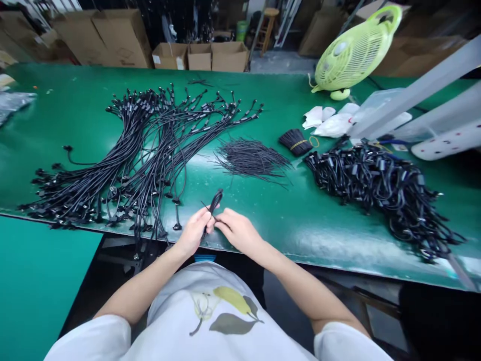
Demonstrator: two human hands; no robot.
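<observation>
Near the front edge of the table, my left hand (197, 228) is closed around a folded black cable (215, 201), whose looped end sticks up above the fingers. My right hand (239, 229) is beside it, thumb and fingers pinched at the cable's side on a thin black twist tie; one end of the tie pokes out left of the cable. Just beyond my hands lies a loose pile of black twist ties (253, 158). To the left, long straight black cables (124, 155) with plugs at both ends are spread in bunches.
A heap of coiled cables (376, 185) lies on the right of the green table (300, 225). A banded bundle of black ties (295, 142) sits by white plastic bags (334, 123). Behind them stand a green fan (355, 55) and a slanting grey post (421, 90). Cardboard boxes (229, 56) line the far side.
</observation>
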